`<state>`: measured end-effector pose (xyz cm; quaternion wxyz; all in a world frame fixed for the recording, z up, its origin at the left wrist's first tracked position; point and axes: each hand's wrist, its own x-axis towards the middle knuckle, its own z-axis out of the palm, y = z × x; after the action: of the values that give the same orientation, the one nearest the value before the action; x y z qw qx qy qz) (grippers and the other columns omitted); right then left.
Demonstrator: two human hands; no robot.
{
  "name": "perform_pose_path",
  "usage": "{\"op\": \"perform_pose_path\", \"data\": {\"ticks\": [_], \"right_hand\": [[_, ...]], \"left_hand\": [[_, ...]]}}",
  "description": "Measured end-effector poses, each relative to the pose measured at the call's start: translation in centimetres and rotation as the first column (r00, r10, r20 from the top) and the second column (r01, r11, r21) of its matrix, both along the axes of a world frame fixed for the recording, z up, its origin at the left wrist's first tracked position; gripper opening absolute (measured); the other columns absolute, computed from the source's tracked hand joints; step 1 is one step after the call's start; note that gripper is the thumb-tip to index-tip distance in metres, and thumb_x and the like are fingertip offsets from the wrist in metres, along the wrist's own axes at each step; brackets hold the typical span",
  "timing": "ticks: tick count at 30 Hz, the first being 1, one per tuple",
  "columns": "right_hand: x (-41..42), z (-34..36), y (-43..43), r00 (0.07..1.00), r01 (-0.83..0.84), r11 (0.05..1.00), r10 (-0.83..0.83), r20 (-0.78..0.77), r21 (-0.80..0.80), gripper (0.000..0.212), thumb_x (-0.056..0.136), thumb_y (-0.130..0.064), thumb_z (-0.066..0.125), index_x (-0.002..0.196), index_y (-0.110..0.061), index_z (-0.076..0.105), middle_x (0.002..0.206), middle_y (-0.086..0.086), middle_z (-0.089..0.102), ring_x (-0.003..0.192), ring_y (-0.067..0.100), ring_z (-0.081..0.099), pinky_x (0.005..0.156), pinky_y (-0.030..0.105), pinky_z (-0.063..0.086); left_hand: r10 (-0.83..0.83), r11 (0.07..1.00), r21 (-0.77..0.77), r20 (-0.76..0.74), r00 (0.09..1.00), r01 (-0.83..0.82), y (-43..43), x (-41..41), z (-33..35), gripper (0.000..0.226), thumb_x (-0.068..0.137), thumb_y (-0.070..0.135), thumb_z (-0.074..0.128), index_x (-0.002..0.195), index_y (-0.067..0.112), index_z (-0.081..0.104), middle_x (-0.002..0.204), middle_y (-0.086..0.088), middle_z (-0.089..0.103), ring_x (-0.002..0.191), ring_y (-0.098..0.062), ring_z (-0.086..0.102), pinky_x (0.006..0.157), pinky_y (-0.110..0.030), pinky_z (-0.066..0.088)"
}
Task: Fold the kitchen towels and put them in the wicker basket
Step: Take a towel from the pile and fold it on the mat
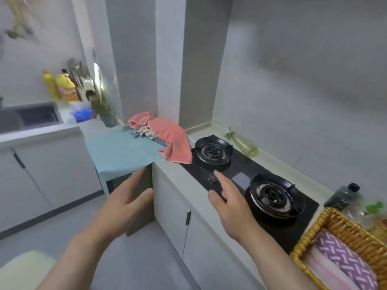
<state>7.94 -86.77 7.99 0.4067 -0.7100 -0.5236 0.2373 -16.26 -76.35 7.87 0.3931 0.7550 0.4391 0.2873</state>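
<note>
Hovering over the front edge of the gas hob: right hand, fingers straight and spread, holding nothing. (A)

Same story off the hob's left end: left hand, palm open, gripping nothing, fingertips just short of the blue towel. (B)

Spread flat, that blue towel, left of the hob, near edge hanging down. Looks light and limp. Probably best pinched at the two near corners, then carried over to meet the far ones. (A)

Beyond it, heaped by the wall left of the hob: a coral towel draped over a crumpled pile. Soft, floppy, likely to drag its neighbours along if snatched by the middle. (B)

Worth lifting by one hem and shaking out, then. And off the hob's right end? (A)

Sitting there: the wicker basket, with a purple patterned towel and a pink towel folded inside. Plenty left to fold, by the look of it. (B)
</note>
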Motion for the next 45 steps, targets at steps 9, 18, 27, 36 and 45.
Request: {"op": "perform_pose_path", "data": {"ticks": [9, 18, 27, 36, 45], "right_hand": [[-7.3, -0.5, 5.2, 0.998, -0.066, 0.998, 0.066, -0.012, -0.018, 0.058, 0.099, -0.037, 0.048, 0.152, -0.036, 0.024, 0.146, -0.027, 0.026, 0.14, 0.007, 0.028, 0.118, 0.037, 0.028], [-7.4, -3.2, 14.7, 0.995, -0.082, 0.994, 0.078, -0.059, -0.078, 0.054, 0.098, -0.039, 0.049, 0.148, -0.039, 0.03, 0.142, -0.027, 0.03, 0.14, 0.009, 0.033, 0.117, 0.035, 0.029], [-4.3, -6.3, 31.2, 0.992, -0.083, 0.983, 0.066, -0.109, -0.162, 0.053, 0.098, -0.039, 0.05, 0.149, -0.037, 0.032, 0.148, -0.023, 0.032, 0.137, 0.005, 0.031, 0.115, 0.032, 0.029], [0.8, -9.3, 45.0, 0.986, -0.047, 0.969, 0.005, -0.169, -0.244, 0.043, 0.097, -0.031, 0.055, 0.138, -0.036, 0.043, 0.132, -0.032, 0.041, 0.123, -0.012, 0.038, 0.107, 0.02, 0.029], [2.5, -10.0, 52.6, 0.905, -0.021, 0.971, -0.083, -0.416, -0.238, 0.032, 0.1, -0.019, 0.051, 0.109, -0.05, 0.053, 0.114, -0.034, 0.047, 0.088, -0.019, 0.052, 0.072, 0.001, 0.045]], "left_hand": [[0.074, 0.997, 0.002, -0.012, 0.997, -0.074, 3.7, -8.1, -1.0, 0.065, 0.072, 0.084, 0.041, 0.133, 0.065, 0.025, 0.14, 0.038, 0.022, 0.127, 0.004, 0.032, 0.109, -0.034, 0.031], [0.059, 0.998, -0.038, -0.009, 0.998, -0.059, 10.9, -7.0, -2.8, 0.052, 0.084, 0.064, 0.045, 0.132, 0.064, 0.025, 0.136, 0.042, 0.018, 0.129, 0.007, 0.024, 0.107, -0.027, 0.029], [0.089, 0.988, -0.121, -0.051, 0.995, -0.094, 26.0, -4.1, -4.8, 0.061, 0.078, 0.07, 0.042, 0.137, 0.062, 0.027, 0.15, 0.031, 0.021, 0.143, 0.0, 0.022, 0.109, -0.028, 0.028], [0.05, 0.977, -0.2, -0.121, 0.991, -0.074, 42.4, 1.1, -7.2, 0.065, 0.082, 0.069, 0.039, 0.143, 0.053, 0.026, 0.155, 0.023, 0.025, 0.143, -0.005, 0.026, 0.114, -0.031, 0.023], [-0.041, 0.976, -0.216, -0.132, 0.99, 0.012, 50.5, 4.0, -7.5, 0.066, 0.086, 0.066, 0.041, 0.147, 0.045, 0.029, 0.147, 0.026, 0.03, 0.135, 0.001, 0.03, 0.111, -0.027, 0.026]]}}
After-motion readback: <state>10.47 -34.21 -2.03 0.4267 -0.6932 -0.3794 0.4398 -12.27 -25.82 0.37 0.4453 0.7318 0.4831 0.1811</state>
